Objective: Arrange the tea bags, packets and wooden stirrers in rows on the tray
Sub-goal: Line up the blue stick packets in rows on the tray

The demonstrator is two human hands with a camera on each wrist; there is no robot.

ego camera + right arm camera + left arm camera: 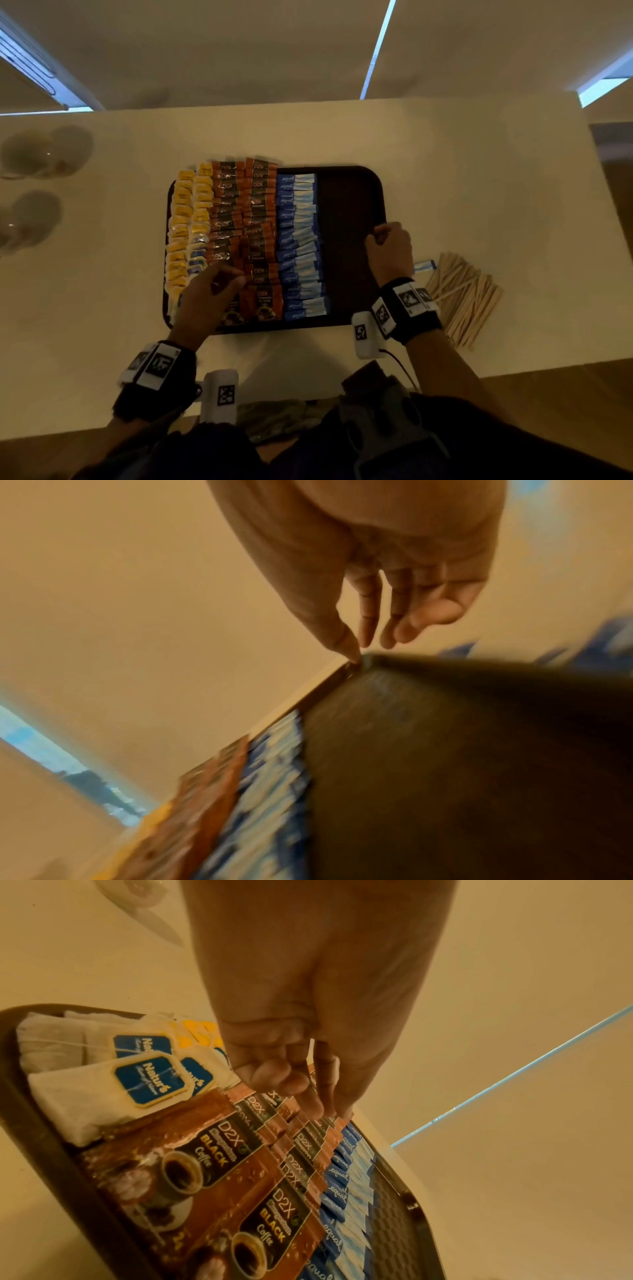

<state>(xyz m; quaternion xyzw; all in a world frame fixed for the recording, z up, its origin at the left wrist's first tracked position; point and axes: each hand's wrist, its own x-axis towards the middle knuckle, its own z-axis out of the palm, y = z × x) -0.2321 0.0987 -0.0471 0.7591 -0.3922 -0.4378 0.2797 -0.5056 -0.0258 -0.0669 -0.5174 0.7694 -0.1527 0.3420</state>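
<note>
A dark brown tray (349, 240) holds rows of yellow-tagged tea bags (181, 219), orange-brown coffee packets (260, 205) and blue sweetener packets (298, 240); its right strip is bare. My left hand (233, 279) reaches over the near coffee rows, and its straight fingertips (322, 1107) touch the coffee packets (212, 1150) beside the tea bags (68, 1104). Over the tray's right rim hovers my right hand (380, 236) with loosely hanging fingers (373, 642) that hold nothing; that view is blurred. A pile of wooden stirrers (462, 294) lies on the table right of the tray.
One loose blue packet (424, 265) lies on the white table (479, 188) between the tray and the stirrers. Two clear glass items (44, 154) stand at the table's far left. The table's near edge runs just below the tray.
</note>
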